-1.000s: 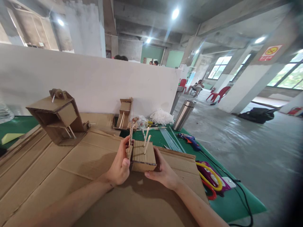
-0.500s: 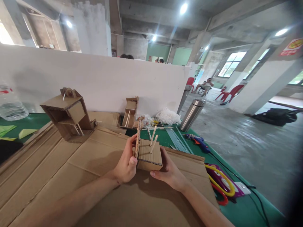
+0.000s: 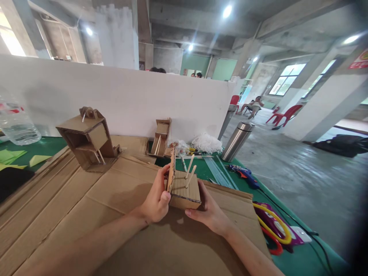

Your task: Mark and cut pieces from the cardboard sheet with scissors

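Between my hands is a small cardboard box [image 3: 184, 201] with an upright cardboard panel [image 3: 171, 172] along its left side. Two thin wooden sticks [image 3: 190, 176] poke up out of holes in its top. My left hand [image 3: 157, 199] grips the panel from the left, thumb on the near side and fingers behind. From the right, my right hand [image 3: 208, 209] clasps the box, its thumb at the lower front edge; its other fingers are mostly hidden. Below lies a large cardboard sheet [image 3: 120, 214].
A larger cardboard model [image 3: 86, 142] stands at left, a smaller one [image 3: 160, 140] by the white partition [image 3: 115, 96]. On the right are a steel flask [image 3: 238, 142], glue gun [image 3: 244, 175], yellow-handled scissors [image 3: 276, 222] and glue sticks [image 3: 220, 172]. A water bottle [image 3: 18, 122] stands far left.
The whole view has shifted slightly, so everything sits a little further right. Both hands keep the same hold on the cardboard box.
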A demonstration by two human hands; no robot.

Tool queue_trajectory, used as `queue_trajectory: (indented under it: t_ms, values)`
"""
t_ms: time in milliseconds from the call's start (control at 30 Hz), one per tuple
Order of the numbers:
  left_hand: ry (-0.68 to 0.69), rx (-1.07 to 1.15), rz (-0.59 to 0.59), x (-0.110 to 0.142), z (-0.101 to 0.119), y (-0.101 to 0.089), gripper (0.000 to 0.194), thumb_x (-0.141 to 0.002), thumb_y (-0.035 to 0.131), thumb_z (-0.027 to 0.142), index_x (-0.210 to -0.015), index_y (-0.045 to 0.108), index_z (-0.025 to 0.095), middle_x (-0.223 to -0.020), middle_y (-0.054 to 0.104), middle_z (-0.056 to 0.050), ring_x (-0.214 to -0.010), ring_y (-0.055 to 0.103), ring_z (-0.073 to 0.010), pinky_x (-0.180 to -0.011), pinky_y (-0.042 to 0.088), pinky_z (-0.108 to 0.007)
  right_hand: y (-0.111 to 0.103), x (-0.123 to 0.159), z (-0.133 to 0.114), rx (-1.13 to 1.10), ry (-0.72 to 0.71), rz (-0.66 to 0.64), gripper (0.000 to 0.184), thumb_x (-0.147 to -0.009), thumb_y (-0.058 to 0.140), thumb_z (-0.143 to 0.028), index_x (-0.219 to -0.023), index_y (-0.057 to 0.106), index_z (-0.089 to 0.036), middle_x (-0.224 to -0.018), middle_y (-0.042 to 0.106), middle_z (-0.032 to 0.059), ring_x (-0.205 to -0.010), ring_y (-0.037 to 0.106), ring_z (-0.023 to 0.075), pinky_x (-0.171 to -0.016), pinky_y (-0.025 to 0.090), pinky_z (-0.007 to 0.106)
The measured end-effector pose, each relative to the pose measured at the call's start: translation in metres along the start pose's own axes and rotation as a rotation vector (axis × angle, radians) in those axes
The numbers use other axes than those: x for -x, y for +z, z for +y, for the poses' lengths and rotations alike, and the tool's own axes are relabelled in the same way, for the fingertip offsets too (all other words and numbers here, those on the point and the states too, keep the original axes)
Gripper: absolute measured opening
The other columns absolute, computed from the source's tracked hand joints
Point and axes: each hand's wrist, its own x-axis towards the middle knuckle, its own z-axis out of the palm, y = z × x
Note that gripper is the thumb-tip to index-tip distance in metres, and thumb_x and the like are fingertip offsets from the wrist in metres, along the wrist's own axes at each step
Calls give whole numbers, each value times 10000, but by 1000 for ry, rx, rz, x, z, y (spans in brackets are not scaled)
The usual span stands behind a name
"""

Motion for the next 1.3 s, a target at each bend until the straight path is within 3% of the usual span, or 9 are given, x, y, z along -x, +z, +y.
queue_trajectory:
  t_ms: [1300]
  values:
    - [-16,14,9,-2,4,1,707,-903,226,617,-1445,201,162,-1433,324,-182,-1298,334,-323,-1066,292,-471,1,-1,-4,11,4,6,741,-706,775,-317,-1307,344,-278,-1400,417,116,-1256,435,278,-1007,393,444]
